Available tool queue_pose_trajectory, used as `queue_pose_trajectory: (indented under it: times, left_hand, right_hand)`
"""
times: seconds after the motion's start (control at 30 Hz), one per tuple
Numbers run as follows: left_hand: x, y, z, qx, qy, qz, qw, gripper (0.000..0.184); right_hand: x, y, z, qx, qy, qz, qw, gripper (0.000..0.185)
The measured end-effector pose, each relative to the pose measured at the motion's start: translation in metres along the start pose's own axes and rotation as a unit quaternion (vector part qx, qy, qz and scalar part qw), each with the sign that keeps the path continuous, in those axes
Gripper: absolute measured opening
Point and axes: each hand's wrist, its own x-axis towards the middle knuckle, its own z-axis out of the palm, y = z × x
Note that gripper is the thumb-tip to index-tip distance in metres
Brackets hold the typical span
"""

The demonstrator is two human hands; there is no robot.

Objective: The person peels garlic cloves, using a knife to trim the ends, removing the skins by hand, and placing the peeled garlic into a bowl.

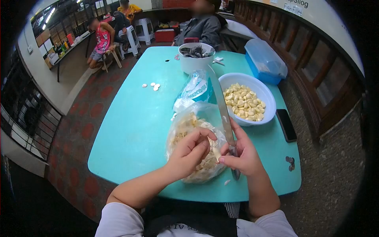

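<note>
My right hand (245, 155) is wrapped round a long knife (222, 104), its blade pointing up and away and its handle end below my palm. Between that hand's thumb and fingertips shows a pale garlic clove (216, 153). My left hand (192, 151) is beside it, fingers curled in a pinch; what they hold, if anything, is hidden. Under both hands lies an open clear plastic bag (173, 138) with garlic skins and unpeeled cloves. Peeled garlic cloves (245, 102) fill part of a pale blue bowl (269, 98) beyond my right hand.
A white tub (196, 65) of dark utensils stands at the far end of the turquoise table (130, 126), behind a plastic packet (199, 87). A blue lidded box (265, 59), a phone (286, 125) and several coins (156, 86) also lie there. A person (203, 27) sits opposite.
</note>
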Motion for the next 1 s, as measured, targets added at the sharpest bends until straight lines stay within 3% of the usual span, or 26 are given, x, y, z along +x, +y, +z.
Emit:
queue_pose_trajectory:
  times: [0.1, 0.2, 0.33, 0.4, 0.6, 0.7, 0.8, 0.93, 1.0]
  left_hand:
    - [0.0, 0.004, -0.005, -0.043, -0.014, -0.042, 0.998, 0.018]
    - [0.003, -0.004, -0.009, 0.023, -0.059, -0.052, 0.997, 0.021]
    - [0.005, -0.004, -0.005, 0.089, -0.103, 0.005, 0.991, 0.022]
    - [0.006, -0.017, -0.005, 0.074, -0.091, 0.058, 0.991, 0.021]
    - [0.005, -0.01, -0.006, 0.097, -0.038, 0.025, 0.994, 0.019]
    - [0.007, 0.0, -0.01, 0.003, 0.02, -0.086, 0.996, 0.019]
    - [0.011, -0.007, -0.016, -0.187, 0.036, -0.087, 0.978, 0.021]
    - [0.013, -0.011, -0.015, -0.194, 0.062, -0.09, 0.975, 0.025]
    - [0.013, -0.012, -0.014, -0.183, 0.071, -0.09, 0.976, 0.027]
  right_hand:
    - [0.0, -0.001, -0.001, -0.014, -0.002, -0.017, 1.0, 0.095]
    - [0.002, 0.002, -0.004, -0.025, -0.012, -0.015, 1.0, 0.095]
    - [0.004, 0.008, -0.006, -0.02, -0.012, -0.028, 0.999, 0.095]
    - [0.004, 0.008, -0.006, -0.009, -0.01, -0.026, 1.0, 0.095]
    - [0.003, 0.006, -0.007, -0.023, 0.011, -0.044, 0.999, 0.093]
    - [0.0, 0.0, -0.006, -0.042, 0.055, -0.018, 0.997, 0.085]
    - [-0.002, 0.004, -0.001, -0.066, 0.075, -0.059, 0.993, 0.077]
    - [-0.001, 0.011, 0.006, -0.369, 0.073, -0.168, 0.911, 0.073]
    - [-0.003, 0.007, 0.012, -0.431, 0.067, -0.156, 0.886, 0.074]
